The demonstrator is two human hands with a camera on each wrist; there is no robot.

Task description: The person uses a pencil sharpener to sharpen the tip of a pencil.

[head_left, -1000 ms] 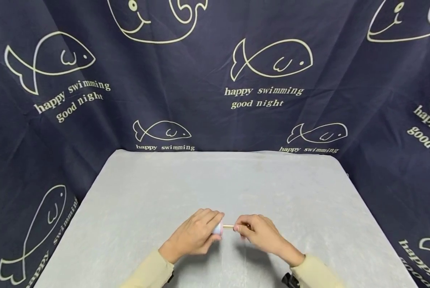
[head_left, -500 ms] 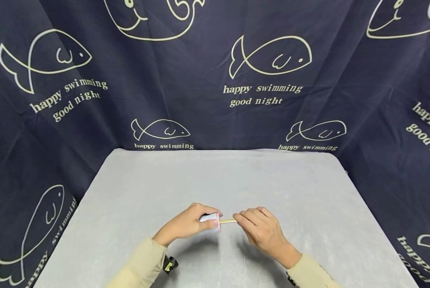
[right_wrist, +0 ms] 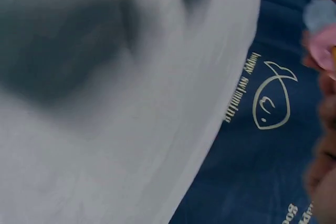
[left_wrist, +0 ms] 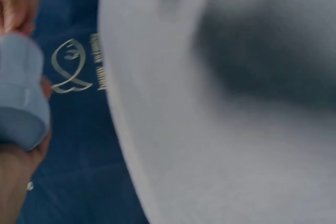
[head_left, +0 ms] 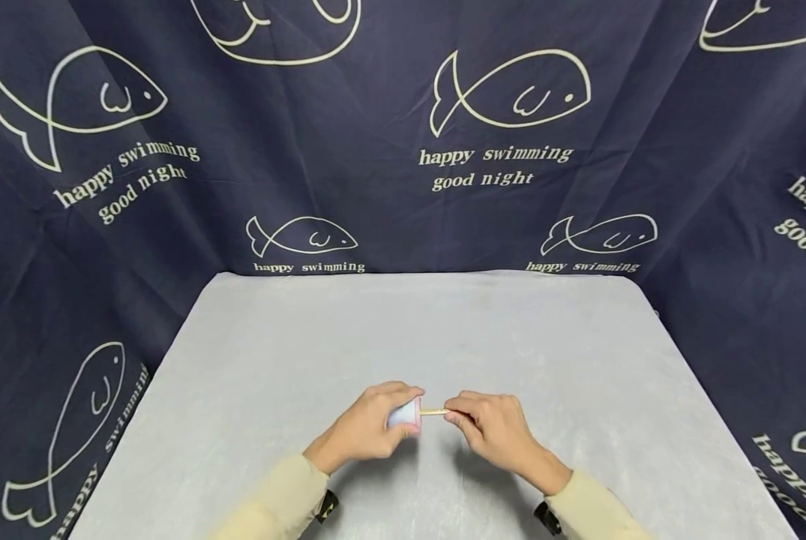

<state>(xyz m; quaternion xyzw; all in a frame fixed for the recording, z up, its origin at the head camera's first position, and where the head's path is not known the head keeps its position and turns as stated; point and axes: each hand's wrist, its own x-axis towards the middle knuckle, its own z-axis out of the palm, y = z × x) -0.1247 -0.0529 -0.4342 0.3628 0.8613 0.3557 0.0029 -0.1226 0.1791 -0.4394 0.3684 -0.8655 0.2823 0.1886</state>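
My left hand grips a light blue, cup-shaped pencil sharpener with a pink end that faces right. From the pink end a thin yellowish pencil runs across to my right hand, whose thumb and fingers pinch its other end. Both hands are above the front middle of the table. In the left wrist view the sharpener's blue body shows at the left edge, with fingers round it. The right wrist view catches the pink end at its right edge. The pencil's tip is hidden.
The table has a pale grey cover with rounded far corners. A dark blue curtain with fish drawings hangs behind it and at both sides. Dark shadows of the hands fall on the cover.
My left hand has rolled thumb-up with the sharpener and then back, while my right hand has turned the other way and back. The pencil stays between them. The view has tilted slightly down.
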